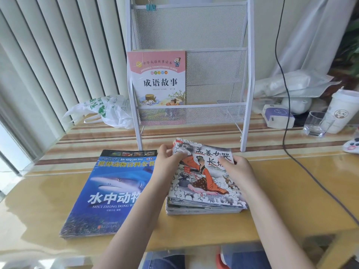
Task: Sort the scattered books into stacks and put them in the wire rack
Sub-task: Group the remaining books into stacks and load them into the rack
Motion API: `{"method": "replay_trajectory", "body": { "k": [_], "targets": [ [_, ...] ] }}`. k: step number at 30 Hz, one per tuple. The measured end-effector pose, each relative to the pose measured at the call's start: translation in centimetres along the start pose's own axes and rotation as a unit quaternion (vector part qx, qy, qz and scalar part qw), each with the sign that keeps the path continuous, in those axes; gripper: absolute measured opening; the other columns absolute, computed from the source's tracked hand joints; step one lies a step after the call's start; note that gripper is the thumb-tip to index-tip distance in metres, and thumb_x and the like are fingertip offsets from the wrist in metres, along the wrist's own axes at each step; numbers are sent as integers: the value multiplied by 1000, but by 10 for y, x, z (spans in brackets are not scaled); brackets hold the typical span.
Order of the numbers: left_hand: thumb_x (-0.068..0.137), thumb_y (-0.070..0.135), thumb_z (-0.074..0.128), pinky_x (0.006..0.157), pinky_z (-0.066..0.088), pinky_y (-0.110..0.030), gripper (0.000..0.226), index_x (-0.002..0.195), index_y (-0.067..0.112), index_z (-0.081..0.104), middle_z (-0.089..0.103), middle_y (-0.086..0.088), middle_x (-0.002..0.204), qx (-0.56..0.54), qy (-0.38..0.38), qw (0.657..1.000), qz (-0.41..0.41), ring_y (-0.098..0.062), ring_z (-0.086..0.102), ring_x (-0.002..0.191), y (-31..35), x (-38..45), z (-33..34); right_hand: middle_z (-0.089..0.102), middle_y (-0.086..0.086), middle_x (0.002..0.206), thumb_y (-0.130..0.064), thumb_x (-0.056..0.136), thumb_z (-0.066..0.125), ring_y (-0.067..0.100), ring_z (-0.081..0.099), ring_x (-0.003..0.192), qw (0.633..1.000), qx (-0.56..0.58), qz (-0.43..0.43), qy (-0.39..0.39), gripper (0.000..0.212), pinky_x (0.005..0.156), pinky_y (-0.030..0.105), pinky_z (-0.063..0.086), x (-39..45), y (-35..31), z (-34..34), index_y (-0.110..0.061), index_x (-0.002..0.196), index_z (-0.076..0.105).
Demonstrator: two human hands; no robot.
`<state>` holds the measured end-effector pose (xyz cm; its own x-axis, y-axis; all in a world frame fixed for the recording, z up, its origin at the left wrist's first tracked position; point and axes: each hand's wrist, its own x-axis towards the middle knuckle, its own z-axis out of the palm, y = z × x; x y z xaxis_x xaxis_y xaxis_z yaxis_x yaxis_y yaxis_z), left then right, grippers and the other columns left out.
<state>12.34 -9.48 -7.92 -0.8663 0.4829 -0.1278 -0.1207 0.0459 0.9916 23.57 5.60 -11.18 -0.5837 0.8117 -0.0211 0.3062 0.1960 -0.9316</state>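
Both hands hold the stack [204, 183] on the worktop [281, 191] in front of the rack [246, 78]; the left hand [169, 158] grips its far left corner, the right hand [239, 167] its right edge; a blue book [110, 191] lies just left; a pink book [158, 78] stands in the rack.

Worktop [291, 191]: rack [189, 78] at rear centre, one book [158, 78] in its lower left pocket; stack [206, 183] in front; shark book [112, 193] left of stack; glass [315, 124] far right.
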Motion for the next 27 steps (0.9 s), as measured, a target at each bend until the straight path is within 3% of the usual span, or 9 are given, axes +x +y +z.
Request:
{"method": "replay_trajectory", "body": {
  "k": [2,5,10,14,18,22,24,26,27],
  "targets": [
    [81,9,68,81,56,-45,31,107,13,51,68,-7,104,17,-4,1000,-6,-27,68,90,-1,1,1,53,-5,75,-40,90,58,7,49,66,1000,0,6,3,43,54,24,36,1,1,1,-8,118,55],
    [79,5,71,85,55,-45,39,112,12,51,68,-4,98,36,4,999,-2,-25,68,89,-5,0,0,43,-7,62,-38,90,60,9,42,56,1000,2,6,16,40,48,23,30,0,1,0,-4,111,60],
    [83,4,68,81,57,-40,40,118,10,50,67,-6,102,27,1,1000,12,-22,68,87,-8,1,-2,38,-11,67,-43,86,63,8,38,59,1000,20,9,19,37,48,22,29,6,5,3,-12,106,58],
    [85,3,65,87,55,-44,38,119,9,51,67,-10,108,24,4,999,35,-25,67,96,-9,1,-1,49,-5,73,-45,84,64,13,48,65,999,19,4,34,52,50,21,33,6,5,4,-6,117,58],
    [84,4,65,86,55,-48,34,115,12,52,66,-13,110,18,-2,998,52,-27,67,97,-9,1,-2,46,0,63,-42,85,64,11,37,50,998,5,-28,59,39,44,18,27,1,1,1,-3,91,59],
    [85,-5,63,78,58,-36,42,124,3,50,68,-14,111,-57,-26,995,81,-24,69,91,-4,-2,-3,62,15,74,-41,82,66,15,46,57,994,39,-63,78,44,53,25,36,-3,-3,-1,-1,101,64],
    [82,-12,63,76,58,-30,49,126,2,48,67,-14,115,-107,-34,989,100,-23,69,94,2,-4,-3,67,2,103,-43,80,69,12,61,79,992,80,-60,81,54,70,30,51,-1,-6,-2,-9,120,60],
    [76,-16,66,84,56,-32,64,130,9,43,60,-7,124,-163,-19,982,97,-20,62,109,5,-4,-3,58,-2,129,-46,75,74,16,56,114,988,125,-48,80,68,95,43,49,-2,-12,-3,-16,131,52],
    [73,-14,70,91,53,-36,70,131,14,41,54,-1,126,-174,-6,981,87,-18,57,116,7,-4,-4,56,-2,131,-44,73,75,17,54,119,985,145,-49,79,69,99,46,46,-3,-15,-5,-17,132,51]
  ]
}}
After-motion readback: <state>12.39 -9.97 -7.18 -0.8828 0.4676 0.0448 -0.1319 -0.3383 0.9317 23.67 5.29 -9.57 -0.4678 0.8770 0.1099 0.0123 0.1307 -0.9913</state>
